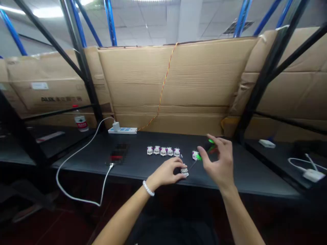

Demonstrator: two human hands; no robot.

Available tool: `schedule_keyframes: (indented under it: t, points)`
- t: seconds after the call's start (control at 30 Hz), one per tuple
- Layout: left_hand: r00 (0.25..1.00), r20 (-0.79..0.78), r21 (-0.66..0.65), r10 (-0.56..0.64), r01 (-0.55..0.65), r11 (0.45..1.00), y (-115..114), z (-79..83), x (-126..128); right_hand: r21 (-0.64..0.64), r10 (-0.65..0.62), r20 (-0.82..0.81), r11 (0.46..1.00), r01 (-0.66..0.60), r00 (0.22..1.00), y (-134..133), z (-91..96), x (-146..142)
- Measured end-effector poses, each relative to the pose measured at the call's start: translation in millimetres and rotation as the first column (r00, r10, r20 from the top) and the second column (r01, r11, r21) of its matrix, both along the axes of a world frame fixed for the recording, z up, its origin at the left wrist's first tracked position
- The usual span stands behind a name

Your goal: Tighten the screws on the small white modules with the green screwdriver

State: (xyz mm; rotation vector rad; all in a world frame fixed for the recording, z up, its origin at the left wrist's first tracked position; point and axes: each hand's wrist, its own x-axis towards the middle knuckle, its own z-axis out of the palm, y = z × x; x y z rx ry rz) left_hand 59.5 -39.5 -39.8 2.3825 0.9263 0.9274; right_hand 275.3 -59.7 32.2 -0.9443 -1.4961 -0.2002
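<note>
My left hand [169, 173] rests on the black table [143, 163] near its front edge, fingers curled around a small white and purple module [184, 172]. My right hand [220, 160] hovers just to the right, fingers spread and open, close to a black piece with green lights [209, 146] and another small white module [195, 155]. A thin wire runs between these parts. A row of several white and purple modules [163, 151] lies just beyond my left hand.
A white power strip [122, 130] with a plug and white cable [76, 160] sits at the back left. A phone [118, 153] lies left of the modules. Cardboard sheets [178, 85] wall off the back. A bottle [81, 121] stands far left; a white charger [311, 174] lies at right.
</note>
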Motion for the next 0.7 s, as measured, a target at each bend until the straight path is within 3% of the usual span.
schedule_keyframes:
  t: [0.13,0.37,0.43,0.6,0.7]
  points:
    - [1.0,0.003,-0.009,0.0,0.0,1.0,-0.9,0.9,0.2,-0.01,0.022,0.005,1.0,-0.021,1.0,2.3,-4.0,1.3]
    - [1.0,-0.002,0.0,0.008,-0.008,1.0,0.6,-0.9,0.1,-0.097,0.21,-0.047,0.972,-0.214,0.977,2.0,-8.3,3.6]
    - [1.0,-0.002,0.002,0.004,-0.004,1.0,0.5,-0.1,0.2,-0.082,0.193,-0.036,0.977,-0.196,0.981,1.0,-6.5,1.4]
    - [1.0,-0.014,0.0,0.001,-0.001,1.0,-0.5,2.4,0.1,-0.006,0.018,-0.007,1.0,-0.018,1.0,-0.1,-1.0,-2.8]
    - [1.0,-0.014,-0.002,0.008,-0.008,1.0,-1.1,2.9,-0.2,-0.02,0.016,-0.006,1.0,-0.016,1.0,0.1,-0.9,-0.6]
